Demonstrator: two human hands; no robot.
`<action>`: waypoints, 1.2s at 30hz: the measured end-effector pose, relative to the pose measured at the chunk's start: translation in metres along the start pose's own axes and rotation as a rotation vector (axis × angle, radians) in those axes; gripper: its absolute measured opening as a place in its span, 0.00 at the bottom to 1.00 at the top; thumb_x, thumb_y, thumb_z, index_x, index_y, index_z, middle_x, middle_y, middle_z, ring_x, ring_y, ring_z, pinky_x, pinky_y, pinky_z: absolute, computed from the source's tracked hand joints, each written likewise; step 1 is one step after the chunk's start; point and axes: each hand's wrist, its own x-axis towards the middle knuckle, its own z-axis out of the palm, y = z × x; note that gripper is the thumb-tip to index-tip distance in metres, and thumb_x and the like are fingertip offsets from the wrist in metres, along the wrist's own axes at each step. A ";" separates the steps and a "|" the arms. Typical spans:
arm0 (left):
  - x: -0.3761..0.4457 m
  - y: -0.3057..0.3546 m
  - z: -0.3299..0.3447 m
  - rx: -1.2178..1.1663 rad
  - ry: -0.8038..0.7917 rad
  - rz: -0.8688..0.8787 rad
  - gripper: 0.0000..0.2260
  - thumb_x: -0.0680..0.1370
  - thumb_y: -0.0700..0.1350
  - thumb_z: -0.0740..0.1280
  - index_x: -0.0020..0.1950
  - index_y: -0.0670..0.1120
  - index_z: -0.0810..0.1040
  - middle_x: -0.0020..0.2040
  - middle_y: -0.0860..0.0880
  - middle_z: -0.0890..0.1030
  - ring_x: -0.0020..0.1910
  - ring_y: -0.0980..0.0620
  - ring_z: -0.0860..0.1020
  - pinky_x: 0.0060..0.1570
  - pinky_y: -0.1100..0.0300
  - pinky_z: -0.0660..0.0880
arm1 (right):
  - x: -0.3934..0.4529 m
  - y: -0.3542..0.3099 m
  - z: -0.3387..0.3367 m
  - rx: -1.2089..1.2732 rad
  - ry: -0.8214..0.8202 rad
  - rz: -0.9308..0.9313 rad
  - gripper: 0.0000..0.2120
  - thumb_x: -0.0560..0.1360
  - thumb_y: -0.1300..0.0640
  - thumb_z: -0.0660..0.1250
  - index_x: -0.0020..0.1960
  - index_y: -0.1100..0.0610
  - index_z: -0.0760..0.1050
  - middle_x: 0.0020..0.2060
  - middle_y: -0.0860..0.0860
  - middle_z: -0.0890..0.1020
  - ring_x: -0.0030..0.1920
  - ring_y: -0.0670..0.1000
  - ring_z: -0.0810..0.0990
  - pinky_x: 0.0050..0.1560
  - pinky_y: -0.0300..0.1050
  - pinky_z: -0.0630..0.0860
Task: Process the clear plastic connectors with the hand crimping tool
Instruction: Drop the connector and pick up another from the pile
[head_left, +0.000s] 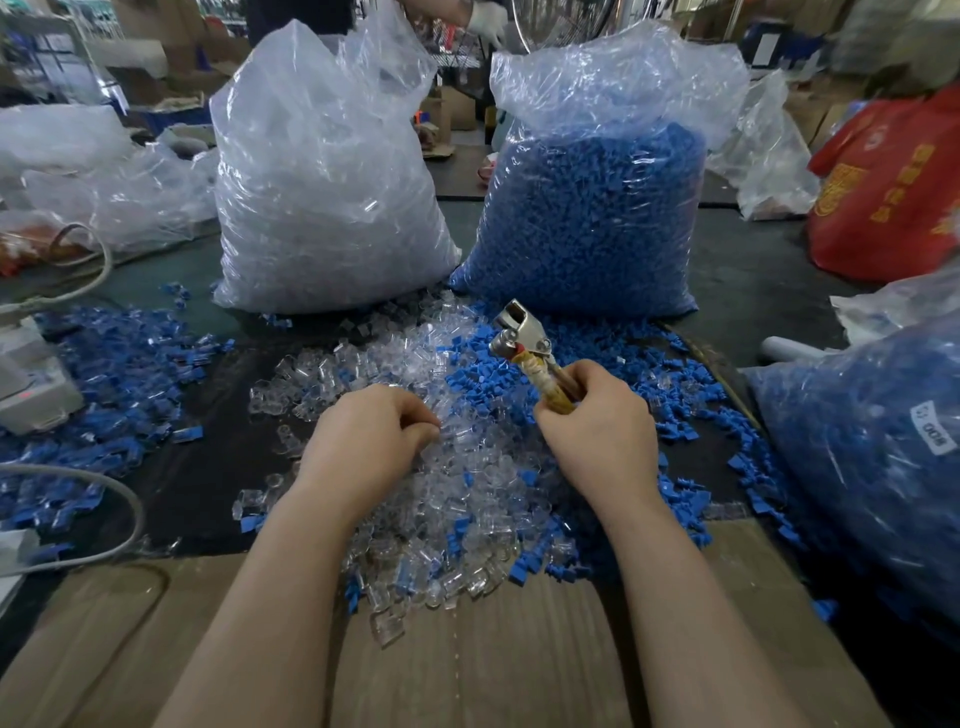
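Gripping the crimping tool (524, 343), right hand (597, 431); left hand (374, 436), fingers curled, is reaching into clear connectors (457, 467) at 9 o'clock; contents unclear.

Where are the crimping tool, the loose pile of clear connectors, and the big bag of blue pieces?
crimping tool (521, 332): head view, on its metal head above the right hand.
pile of clear connectors (467, 499): head view, on the middle of the heap between the forearms.
bag of blue pieces (587, 218): head view, on the blue-filled front.
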 end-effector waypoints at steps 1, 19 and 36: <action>0.000 -0.001 0.000 -0.004 -0.019 0.004 0.02 0.77 0.50 0.71 0.45 0.57 0.83 0.40 0.59 0.82 0.40 0.61 0.80 0.47 0.58 0.80 | 0.000 0.000 0.000 0.011 0.003 -0.004 0.07 0.72 0.48 0.69 0.41 0.47 0.71 0.32 0.42 0.75 0.33 0.42 0.72 0.29 0.40 0.61; -0.002 0.004 0.003 -0.156 -0.006 0.013 0.06 0.78 0.47 0.70 0.44 0.56 0.76 0.39 0.57 0.80 0.39 0.61 0.78 0.36 0.65 0.71 | 0.002 0.003 0.003 0.159 -0.036 -0.043 0.06 0.75 0.53 0.68 0.41 0.46 0.73 0.34 0.44 0.78 0.35 0.46 0.75 0.32 0.44 0.66; -0.008 0.024 -0.006 -0.862 -0.019 -0.005 0.14 0.74 0.33 0.72 0.50 0.52 0.85 0.44 0.54 0.86 0.46 0.58 0.83 0.39 0.75 0.74 | -0.002 0.002 0.002 0.533 -0.018 -0.105 0.03 0.76 0.56 0.69 0.44 0.52 0.79 0.28 0.44 0.75 0.27 0.42 0.68 0.29 0.39 0.67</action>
